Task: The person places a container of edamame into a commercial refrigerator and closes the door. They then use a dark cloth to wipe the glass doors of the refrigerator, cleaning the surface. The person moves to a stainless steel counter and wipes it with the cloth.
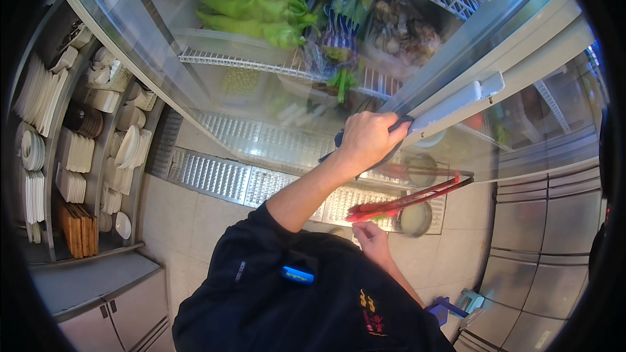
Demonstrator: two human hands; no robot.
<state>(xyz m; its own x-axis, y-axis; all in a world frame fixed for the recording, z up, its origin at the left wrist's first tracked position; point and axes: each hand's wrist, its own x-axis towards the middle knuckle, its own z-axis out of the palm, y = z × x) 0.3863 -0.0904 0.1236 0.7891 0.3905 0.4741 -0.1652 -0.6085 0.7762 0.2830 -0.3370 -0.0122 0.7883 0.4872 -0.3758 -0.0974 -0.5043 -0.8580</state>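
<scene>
My left hand (pixel 374 137) is closed on a dark cloth (pixel 389 159) against the glass door (pixel 274 117) of an upright refrigerator, beside the white door handle (pixel 450 102). Lower down, my right hand (pixel 371 237) has its fingers bent just below a long red tool with two arms (pixel 411 200), joined at the far right end. Whether that hand grips the tool is hard to tell. A round metal bowl (pixel 415 220) with pale contents appears right of the hand; what supports it is unclear. The glass reflects the bowl and the red tool.
Green peppers (pixel 254 12), mushrooms (pixel 401 29) and bagged vegetables (pixel 340 44) lie on white wire shelves (pixel 244 61) behind the glass. Shelves of white plates (pixel 78 151) stand at left, steel cabinet fronts (pixel 521 227) at right. Perforated metal plates (pixel 210 173) run along the floor.
</scene>
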